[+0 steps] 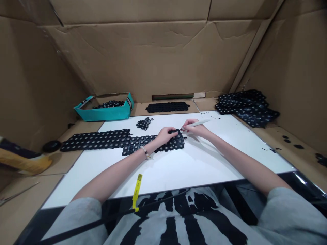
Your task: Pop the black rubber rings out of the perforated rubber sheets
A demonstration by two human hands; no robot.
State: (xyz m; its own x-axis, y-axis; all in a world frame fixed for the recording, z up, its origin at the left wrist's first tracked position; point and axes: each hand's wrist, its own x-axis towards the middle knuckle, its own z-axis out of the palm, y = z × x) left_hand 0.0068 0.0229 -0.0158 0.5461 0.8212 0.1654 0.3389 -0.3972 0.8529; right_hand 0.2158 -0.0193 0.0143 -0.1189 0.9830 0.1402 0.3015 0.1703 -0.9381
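My left hand [166,135] rests on a black perforated sheet [139,143] with rows of round, pale-centred holes, its fingers gripping the sheet's far right part. My right hand [194,127] is shut on a white marker pen [200,123], whose tip points left and down toward that sheet's upper right edge. The sheet lies on a white board [204,160]. A longer black perforated sheet [94,140] adjoins it on the left. Just beyond them sits a small black perforated scrap [144,123].
A teal box [104,111] holds black pieces at the far left. A black sheet [167,107] lies behind the board, and a heap of sheets [246,108] sits at the right. Small black scraps dot the surfaces. Cardboard walls [153,51] surround the area.
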